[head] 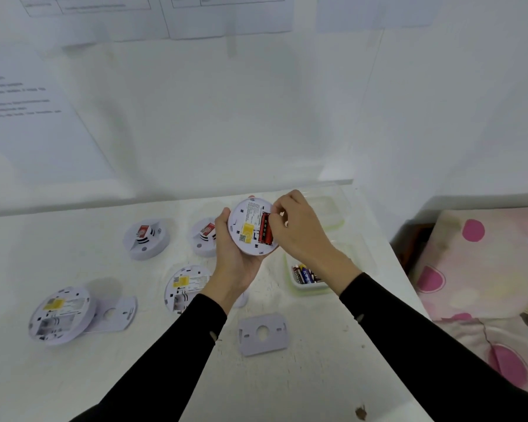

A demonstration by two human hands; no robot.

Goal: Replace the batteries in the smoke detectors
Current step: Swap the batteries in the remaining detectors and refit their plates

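Head view: the detector [246, 231] was held in the curled left hand [233, 258]. Its red battery [265, 230] lay pointing away, and its far end was pinched by the fingers [276, 210] of the right hand [301, 231].

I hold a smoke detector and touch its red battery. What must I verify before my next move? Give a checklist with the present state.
1. Left hand grips the detector: ok.
2. Right hand pinches the red battery at its top end: ok.
3. Polarity matches the compartment marks: cannot tell.
4. Battery lies flat in its compartment: cannot tell.
5. Spare batteries lie in the container: ok.
6. Mounting plate lies on the table: ok.
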